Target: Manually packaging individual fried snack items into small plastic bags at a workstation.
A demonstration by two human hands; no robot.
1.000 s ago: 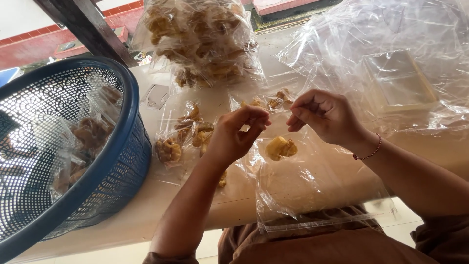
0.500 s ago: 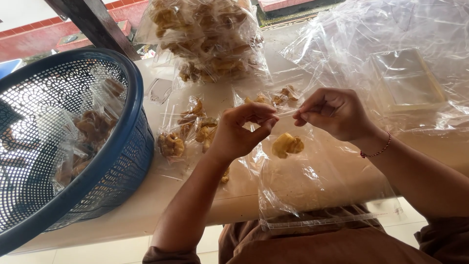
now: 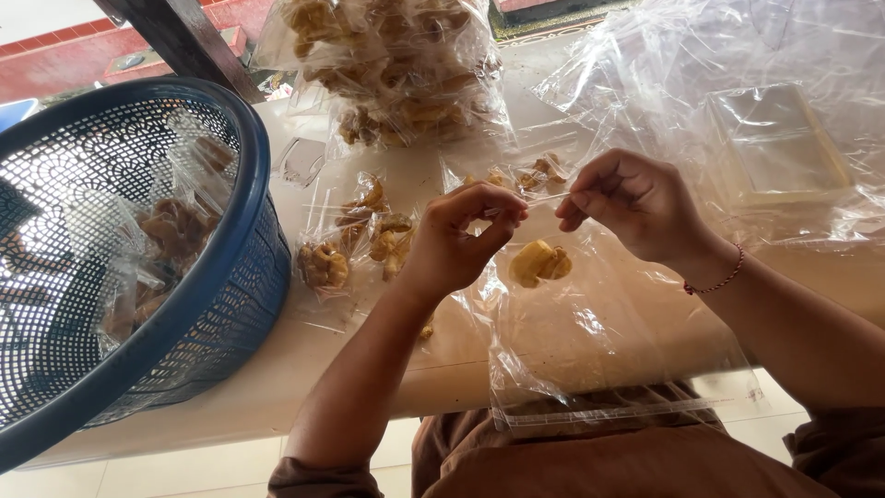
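Pale surface (image 3: 277, 387) carries snack packets; near its front edge the left hand (image 3: 456, 244) and right hand (image 3: 636, 203) pinch a clear bag's (image 3: 590, 341) twisted mouth; a slip could spill the yellow fritter (image 3: 539, 263)

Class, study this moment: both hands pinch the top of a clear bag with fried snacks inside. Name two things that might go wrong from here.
1. The clear bag hangs over the table edge with a snack piece inside; if the left hand or right hand slips, it may slide off.
2. Small filled bags lie close by the left forearm; a sweep might knock them against the blue basket.
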